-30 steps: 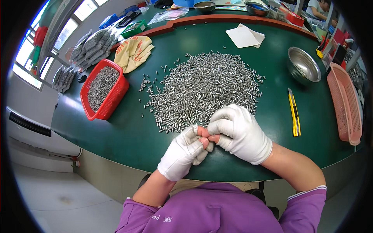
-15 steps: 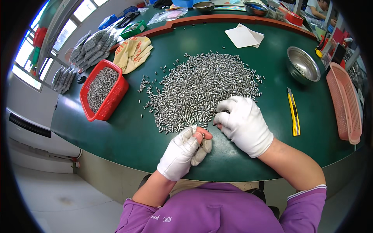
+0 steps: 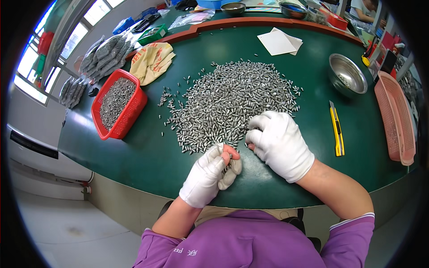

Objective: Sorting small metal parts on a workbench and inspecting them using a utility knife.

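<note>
Metal parts (image 3: 237,96) are heaped mid-worktop (image 3: 143,152); nearer its front edge, some are clasped by the left hand (image 3: 212,172); whether any are gripped by the curled right hand (image 3: 281,145) cannot be told. Likely light, stiff, slippery; best side-pinched.

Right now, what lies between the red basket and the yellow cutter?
Between the red basket and the yellow cutter, the head view shows the heap of small metal pieces, then the gloved right hand.

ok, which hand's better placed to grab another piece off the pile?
Likely the right hand, beside the pile; the left hand holds metal pieces. Whether the right holds one is unclear.
</note>
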A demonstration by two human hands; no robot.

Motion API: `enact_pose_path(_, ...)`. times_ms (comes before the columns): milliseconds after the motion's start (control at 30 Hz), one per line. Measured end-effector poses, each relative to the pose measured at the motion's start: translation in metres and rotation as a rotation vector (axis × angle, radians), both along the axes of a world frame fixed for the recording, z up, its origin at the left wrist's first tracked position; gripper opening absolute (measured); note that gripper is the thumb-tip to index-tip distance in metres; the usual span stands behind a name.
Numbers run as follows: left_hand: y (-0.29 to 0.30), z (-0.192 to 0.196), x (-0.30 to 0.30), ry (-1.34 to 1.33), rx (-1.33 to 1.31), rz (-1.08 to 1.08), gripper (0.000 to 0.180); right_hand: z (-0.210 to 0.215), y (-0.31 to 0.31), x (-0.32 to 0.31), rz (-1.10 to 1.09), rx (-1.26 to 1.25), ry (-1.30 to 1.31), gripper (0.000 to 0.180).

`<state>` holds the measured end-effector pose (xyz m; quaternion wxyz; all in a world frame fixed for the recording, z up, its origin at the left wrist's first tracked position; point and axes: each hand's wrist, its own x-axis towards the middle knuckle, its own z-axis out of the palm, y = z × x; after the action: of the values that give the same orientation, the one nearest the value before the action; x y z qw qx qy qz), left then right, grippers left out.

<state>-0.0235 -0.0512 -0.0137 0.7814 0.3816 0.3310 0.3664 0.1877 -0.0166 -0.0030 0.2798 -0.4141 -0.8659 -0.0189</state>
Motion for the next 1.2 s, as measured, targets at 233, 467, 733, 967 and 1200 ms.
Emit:
enact_pose_path(233, 0.000, 0.000, 0.002, 0.017, 0.055, 0.012, 0.029, -0.006, 0.000, 0.001, 0.016, -0.058, 0.055, 0.014)
enact_pose_path(467, -0.001, 0.011, 0.010, 0.126, 0.015, 0.012, 0.024, 0.007, -0.011, -0.006, 0.171, -0.057, 0.308, 0.018)
enact_pose_path(733, -0.003, 0.008, 0.009, 0.097, 0.009, 0.051, 0.021, -0.001, -0.003, -0.004, 0.123, -0.039, 0.288, 0.020)
enact_pose_path(967, -0.003, 0.013, 0.009, 0.145, 0.016, 0.040, 0.027, -0.006, 0.005, 0.000, 0.127, 0.028, 0.083, 0.016)
enact_pose_path(1200, -0.001, 0.008, 0.005, 0.159, 0.086, -0.022, 0.024, -0.006, 0.002, -0.003, 0.068, 0.018, 0.075, 0.016)
